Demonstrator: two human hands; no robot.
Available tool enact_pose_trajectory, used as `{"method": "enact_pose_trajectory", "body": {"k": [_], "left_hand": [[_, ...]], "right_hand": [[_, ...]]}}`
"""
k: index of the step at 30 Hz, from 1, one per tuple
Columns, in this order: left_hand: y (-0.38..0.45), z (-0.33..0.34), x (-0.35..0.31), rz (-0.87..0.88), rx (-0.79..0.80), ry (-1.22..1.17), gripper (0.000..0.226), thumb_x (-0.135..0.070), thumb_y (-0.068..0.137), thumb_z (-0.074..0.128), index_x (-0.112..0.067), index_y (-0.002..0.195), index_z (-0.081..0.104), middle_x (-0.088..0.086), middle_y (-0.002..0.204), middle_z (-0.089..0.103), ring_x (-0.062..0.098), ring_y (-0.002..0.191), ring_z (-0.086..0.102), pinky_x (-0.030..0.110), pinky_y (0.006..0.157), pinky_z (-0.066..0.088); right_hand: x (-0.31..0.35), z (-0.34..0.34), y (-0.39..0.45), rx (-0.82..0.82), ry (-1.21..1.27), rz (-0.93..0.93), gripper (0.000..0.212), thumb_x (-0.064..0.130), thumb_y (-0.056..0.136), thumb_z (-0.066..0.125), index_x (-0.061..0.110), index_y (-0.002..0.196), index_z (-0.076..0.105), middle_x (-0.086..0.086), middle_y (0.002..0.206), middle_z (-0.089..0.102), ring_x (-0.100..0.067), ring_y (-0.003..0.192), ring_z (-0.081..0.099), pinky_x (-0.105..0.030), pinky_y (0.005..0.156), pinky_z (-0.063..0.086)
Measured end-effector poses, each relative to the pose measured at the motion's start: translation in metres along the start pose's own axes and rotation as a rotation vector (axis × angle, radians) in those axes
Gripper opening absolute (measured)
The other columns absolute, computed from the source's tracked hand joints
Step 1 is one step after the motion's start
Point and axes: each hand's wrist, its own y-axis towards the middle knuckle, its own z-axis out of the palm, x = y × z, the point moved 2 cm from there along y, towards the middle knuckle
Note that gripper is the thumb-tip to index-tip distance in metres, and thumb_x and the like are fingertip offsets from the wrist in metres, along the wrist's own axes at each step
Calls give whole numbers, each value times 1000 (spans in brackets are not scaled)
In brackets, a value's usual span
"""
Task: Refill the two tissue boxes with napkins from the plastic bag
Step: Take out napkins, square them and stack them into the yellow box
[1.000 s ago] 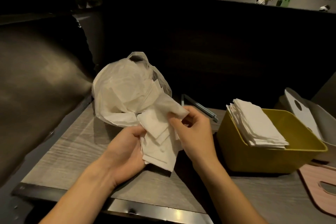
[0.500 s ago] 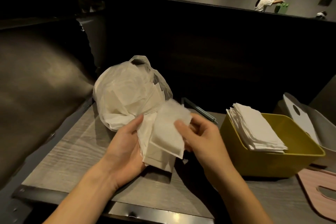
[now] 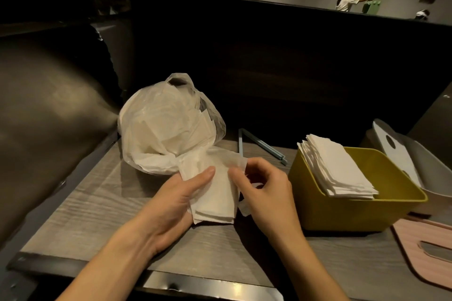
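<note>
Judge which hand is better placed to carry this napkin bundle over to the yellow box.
Right, probably. The right hand already pinches the napkin bundle on the side facing the yellow box, with nothing between them. The left hand also grips it, but would have to cross the right arm.

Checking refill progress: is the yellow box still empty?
No, a stack of white napkins already leans inside the yellow box, propped against its left wall.

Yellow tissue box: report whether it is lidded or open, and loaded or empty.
Open and partly loaded. The yellow tissue box has no lid on it, and a stack of white napkins leans against its left wall, rising above the rim.
</note>
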Motion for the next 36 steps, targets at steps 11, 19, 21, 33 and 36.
{"method": "enact_pose_trajectory", "body": {"k": [11,19,21,33,36], "left_hand": [[-4,0,-4,-29,59,7,32,-14,98,59,-2,126,69,23,125,70,34,116,69,45,98,57],[-4,-4,-3,-33,61,12,26,-15,92,65,-10,114,77,22,124,71,34,113,71,48,97,58],[-5,-3,-4,-34,73,-11,25,-14,91,65,-12,112,78,20,124,72,32,111,72,45,96,58],[-5,-7,-10,-59,225,-190,85,-54,86,73,-3,149,48,26,154,46,39,145,43,58,123,27],[-5,-7,-9,-70,185,-217,69,-48,94,64,0,143,55,28,148,52,40,139,50,59,118,35]], "right_hand": [[-6,6,14,115,-27,66,8,39,97,68,33,99,74,11,91,73,-9,86,69,-43,78,61],[-8,8,12,137,165,182,13,34,100,66,32,110,74,9,110,73,-6,104,69,-31,92,59],[-5,5,10,154,277,175,16,28,104,60,26,114,72,6,109,76,-13,105,72,-33,88,61],[4,20,3,154,299,124,10,27,105,59,26,106,69,-24,90,69,-29,77,67,-41,68,53],[2,25,5,193,228,139,13,27,105,58,21,115,66,-4,91,77,-14,84,74,-27,69,58]]}}
